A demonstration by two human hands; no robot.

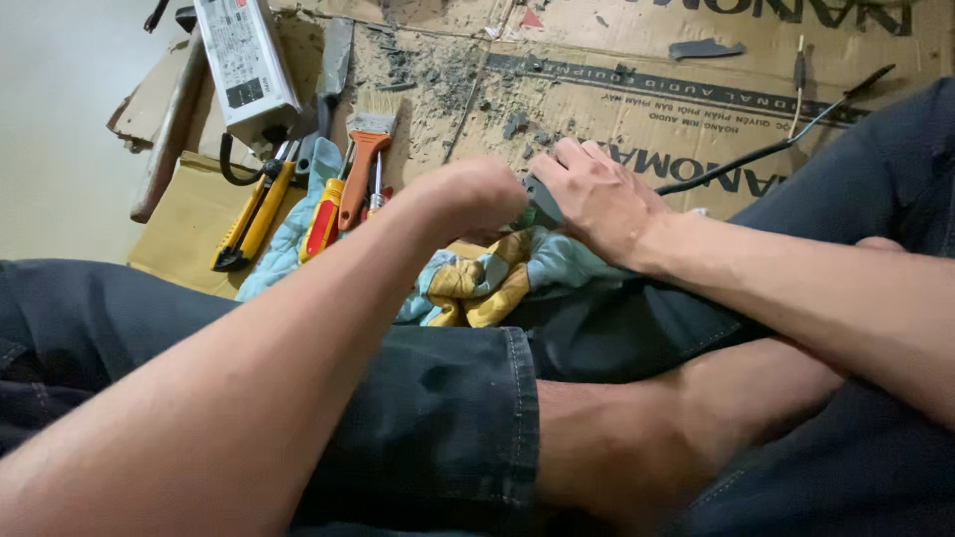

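Both hands, left hand (pixel 477 194) and right hand (pixel 595 199), fingers clenched around a small dark object (pixel 542 199) over patterned cloth (pixel 487 278).

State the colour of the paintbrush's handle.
Orange, on the paintbrush lying on the cardboard; head view.

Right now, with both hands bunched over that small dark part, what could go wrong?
1. The left hand hides the part, so a slip might go unseen.
2. The black cable runs beside the right hand and could snag.
3. Grey debris on the cardboard might foul the cloth.
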